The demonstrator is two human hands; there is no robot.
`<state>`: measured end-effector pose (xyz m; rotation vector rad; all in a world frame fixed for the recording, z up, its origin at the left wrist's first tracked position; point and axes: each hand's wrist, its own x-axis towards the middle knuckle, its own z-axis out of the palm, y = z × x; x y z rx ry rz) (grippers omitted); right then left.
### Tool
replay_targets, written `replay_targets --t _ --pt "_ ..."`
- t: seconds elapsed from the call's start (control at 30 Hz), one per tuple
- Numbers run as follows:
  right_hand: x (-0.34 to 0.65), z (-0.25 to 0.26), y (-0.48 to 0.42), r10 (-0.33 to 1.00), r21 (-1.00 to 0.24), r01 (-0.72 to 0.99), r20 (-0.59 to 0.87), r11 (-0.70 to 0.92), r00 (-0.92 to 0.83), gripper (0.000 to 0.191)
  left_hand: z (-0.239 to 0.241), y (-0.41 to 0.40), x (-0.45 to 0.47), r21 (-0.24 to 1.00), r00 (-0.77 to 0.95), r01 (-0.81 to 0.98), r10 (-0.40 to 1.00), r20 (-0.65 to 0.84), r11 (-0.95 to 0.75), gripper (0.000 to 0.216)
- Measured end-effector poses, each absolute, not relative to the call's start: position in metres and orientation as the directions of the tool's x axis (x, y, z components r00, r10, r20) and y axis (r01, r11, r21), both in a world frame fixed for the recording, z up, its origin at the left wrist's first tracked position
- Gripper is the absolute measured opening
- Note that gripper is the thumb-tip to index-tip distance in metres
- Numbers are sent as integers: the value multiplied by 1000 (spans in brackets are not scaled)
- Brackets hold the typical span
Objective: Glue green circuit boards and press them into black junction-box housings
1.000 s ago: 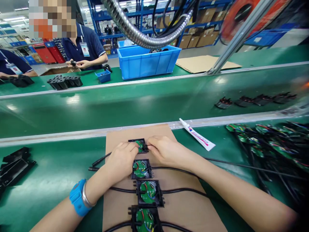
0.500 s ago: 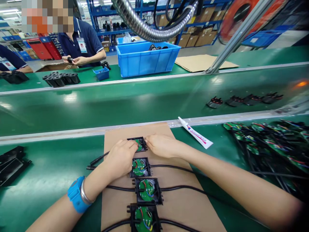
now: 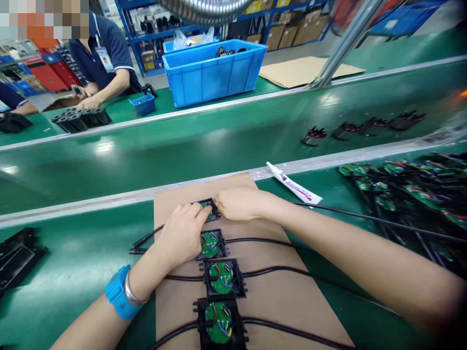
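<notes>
Several black square housings with green circuit boards stand in a column on a brown cardboard sheet (image 3: 270,296). My left hand (image 3: 182,231) grips the left side of the farthest housing (image 3: 212,208), its fingers bent over the board and partly hiding it. At that housing's right edge, my right hand (image 3: 237,204) is closed in a pinch on a black cable (image 3: 328,209), which emerges from behind my forearm; the fingertips are largely hidden. Nearer me are a second housing (image 3: 211,244), a third housing (image 3: 223,278) and the closest housing (image 3: 221,323), with cables running out sideways.
A white tube (image 3: 294,184) lies beyond my right forearm. Wired circuit boards (image 3: 412,189) are piled at right, black casings (image 3: 22,257) at left. Across the green channel stand a blue bin (image 3: 215,73) and a co-worker (image 3: 109,53) handling black parts (image 3: 82,119).
The camera view has shifted, moving the bench scene upward. Both hands stay at the farthest housing. A cable now shows above my right forearm. The co-worker's hand has lowered to the black parts.
</notes>
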<state>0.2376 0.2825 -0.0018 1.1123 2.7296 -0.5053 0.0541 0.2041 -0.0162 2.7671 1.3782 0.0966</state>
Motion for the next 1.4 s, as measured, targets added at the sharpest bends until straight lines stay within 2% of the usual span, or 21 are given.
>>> replay_targets --t 0.13,0.23,0.3,0.37,0.43,0.53,0.6,0.67,0.77,0.87,0.97,1.1,1.27,1.33,1.4 --pt "253 -6 260 736 -241 741 -128 627 -665 22 -14 204 55 46 618 784 785 33 -619 55" --pt "258 -24 254 747 -297 698 94 652 -658 17 -7 204 63 -16 631 776 776 10 -630 51" --pt "259 -38 257 698 -351 609 257 712 -668 14 -4 204 67 -39 640 768 768 2 -640 48" --pt "260 -47 262 640 -401 508 350 762 -683 18 -4 204 67 -15 640 768 769 -4 -640 45" --pt "261 -48 268 606 -427 448 384 785 -696 22 -4 205 60 84 637 769 771 -5 -634 45" --pt "263 -37 270 588 -417 435 379 798 -715 20 -5 210 41 321 604 743 795 54 -587 44" --pt "261 -25 265 604 -387 473 377 791 -702 18 -5 215 26 450 478 758 872 107 -472 39" --pt "254 -14 256 625 -339 526 369 780 -688 21 -5 221 14 512 335 788 936 109 -342 28" --pt "234 -4 240 634 -258 580 262 773 -728 26 -6 227 7 533 291 804 956 32 -263 14" --pt "215 -2 227 635 -176 614 118 770 -763 29 -7 228 8 551 296 800 955 -21 -236 11" --pt "204 -5 221 607 -90 600 101 795 -789 37 -8 226 10 561 293 798 955 -45 -218 12" --pt "194 -7 223 497 -24 498 104 867 -861 37 -13 230 10 557 305 800 951 -55 -224 11" --pt "194 0 226 541 -72 537 55 841 -839 36 -10 218 13 505 281 825 959 26 -255 11" --pt "210 9 216 571 -147 557 85 818 -816 39 0 192 13 473 269 833 957 106 -286 13" --pt "239 18 194 581 -272 536 119 799 -805 41 9 153 8 458 321 817 937 141 -349 15"
